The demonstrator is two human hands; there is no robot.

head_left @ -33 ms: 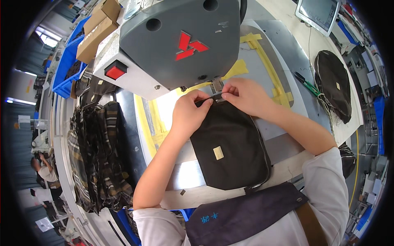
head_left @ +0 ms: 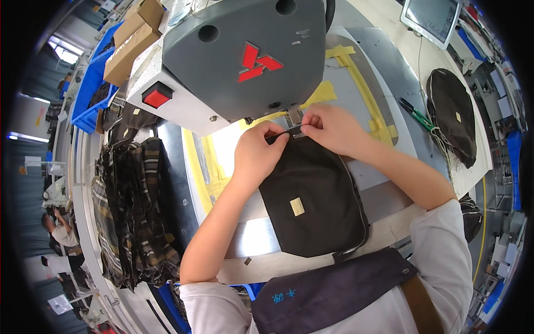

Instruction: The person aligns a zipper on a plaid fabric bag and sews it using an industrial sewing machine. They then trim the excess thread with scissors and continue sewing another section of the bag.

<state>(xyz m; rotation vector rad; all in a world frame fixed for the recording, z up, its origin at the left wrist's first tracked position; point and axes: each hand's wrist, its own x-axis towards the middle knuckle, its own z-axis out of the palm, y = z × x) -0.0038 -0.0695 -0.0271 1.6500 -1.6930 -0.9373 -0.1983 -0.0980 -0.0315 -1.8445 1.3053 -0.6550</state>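
Observation:
A black fabric bag panel (head_left: 320, 183) lies in front of me, with a zipper (head_left: 354, 183) along its right edge and a small cream label (head_left: 297, 206) near its middle. My left hand (head_left: 257, 151) pinches the panel's top edge between thumb and fingers. On the same edge, just to the right, my right hand (head_left: 334, 133) is closed in a pinch. Both sets of fingertips are close below the metal foot (head_left: 294, 116) of a large grey sewing machine head (head_left: 233, 67). The needle itself cannot be made out.
Yellow tape (head_left: 370, 94) marks the machine's plate. Plaid fabric pieces (head_left: 133, 206) pile up at left, near a blue bin (head_left: 88, 118) and a cardboard box (head_left: 130, 53). At right lie green-handled snips (head_left: 418, 114) and another black panel (head_left: 451, 119). A red button (head_left: 157, 95) sits on the machine.
The lower part of the black panel has swung slightly to the right. My hands keep their pinch on the top edge and have hardly moved.

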